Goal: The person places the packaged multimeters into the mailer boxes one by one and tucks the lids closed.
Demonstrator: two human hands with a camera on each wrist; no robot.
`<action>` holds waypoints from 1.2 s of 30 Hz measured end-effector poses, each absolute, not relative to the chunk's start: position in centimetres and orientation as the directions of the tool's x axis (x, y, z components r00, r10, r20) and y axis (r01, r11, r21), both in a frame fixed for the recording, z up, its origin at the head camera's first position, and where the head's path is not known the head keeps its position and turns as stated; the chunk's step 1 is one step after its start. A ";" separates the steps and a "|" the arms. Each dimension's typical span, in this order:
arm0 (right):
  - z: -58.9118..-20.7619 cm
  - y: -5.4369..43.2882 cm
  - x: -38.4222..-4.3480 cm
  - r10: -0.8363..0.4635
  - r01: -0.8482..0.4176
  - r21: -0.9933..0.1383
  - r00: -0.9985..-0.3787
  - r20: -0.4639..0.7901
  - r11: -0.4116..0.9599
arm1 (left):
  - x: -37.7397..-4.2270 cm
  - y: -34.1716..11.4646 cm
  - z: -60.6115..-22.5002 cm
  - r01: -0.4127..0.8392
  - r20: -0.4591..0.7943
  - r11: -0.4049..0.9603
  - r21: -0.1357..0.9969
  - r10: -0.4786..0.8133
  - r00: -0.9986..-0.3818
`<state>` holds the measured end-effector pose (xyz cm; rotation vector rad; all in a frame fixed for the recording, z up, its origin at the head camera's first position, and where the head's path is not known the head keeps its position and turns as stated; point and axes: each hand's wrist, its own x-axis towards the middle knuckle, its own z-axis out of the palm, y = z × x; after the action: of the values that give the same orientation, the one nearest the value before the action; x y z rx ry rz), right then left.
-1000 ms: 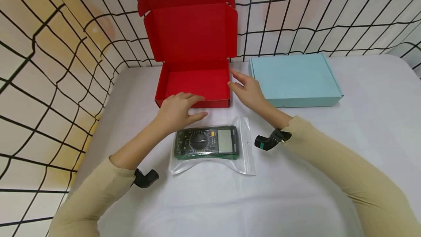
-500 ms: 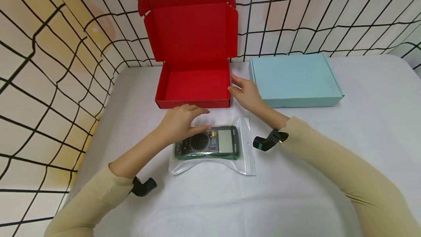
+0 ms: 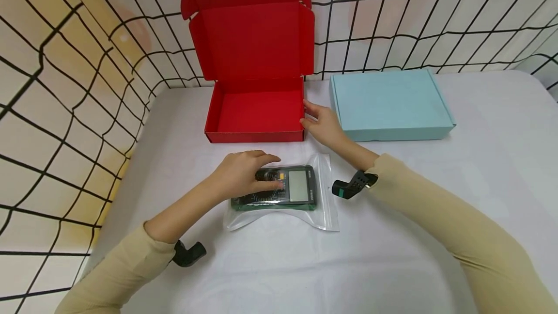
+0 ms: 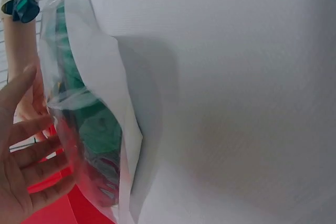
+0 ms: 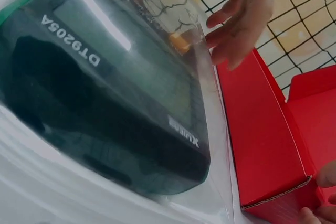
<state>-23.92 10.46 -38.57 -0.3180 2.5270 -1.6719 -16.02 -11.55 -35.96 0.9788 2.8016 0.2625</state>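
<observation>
A dark multimeter (image 3: pixel 298 186) with a green holster lies in a clear plastic bag (image 3: pixel 324 202) on the white tablecloth. Over its left part is my left hand (image 3: pixel 240 176), fingers spread and slightly bent; contact with the bag cannot be made out. In the left wrist view, the fingers (image 4: pixel 39 153) are beside the bag. Behind the meter stands a red cardboard box (image 3: pixel 261 113), lid raised and nothing in it. My right hand (image 3: pixel 324 122) holds the box's right wall near the front corner, thumb and fingertips at its edge; the right wrist view cuts them off.
A closed light-blue box (image 3: pixel 392 105) stands right of the red one, close by my right hand. A black wire grid (image 3: pixel 357 18) rises behind the table and along its left side. The white tablecloth (image 3: pixel 279 270) stretches in front of the bag.
My left hand has come down from the red box's front edge to over the multimeter. The right hand has shifted slightly toward me along the box's right wall. The boxes have stayed put.
</observation>
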 end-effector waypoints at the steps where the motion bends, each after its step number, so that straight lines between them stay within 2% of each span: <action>1: -38.5 10.4 -23.9 -0.223 -0.103 -0.922 -0.975 0.019 0.373 | -16.0 -11.5 -36.0 0.604 -0.105 0.769 0.209 0.632 -0.768; 8: -38.7 10.4 -23.9 -0.218 -0.036 -0.911 -0.974 -0.059 0.410 | -15.6 -11.5 -36.3 0.623 -0.162 0.765 0.165 0.644 -0.748; 17: -38.8 10.5 -24.2 -0.237 0.028 -0.901 -0.961 -0.144 0.432 | -15.1 -11.7 -36.7 0.705 -0.172 0.701 0.109 0.712 -0.681; 30: -38.7 10.6 -24.2 -0.267 0.039 -0.918 -0.951 -0.156 0.395 | -15.1 -11.2 -37.0 0.693 -0.194 0.716 0.086 0.695 -0.693; 36: -38.7 10.7 -24.3 -0.254 0.066 -0.911 -0.950 -0.182 0.407 | -15.1 -11.3 -37.3 0.681 -0.155 0.725 0.102 0.687 -0.709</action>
<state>-24.28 10.71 -38.73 -0.1645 2.3751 -1.5577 -15.07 -11.27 -37.32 1.0996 2.7465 0.0547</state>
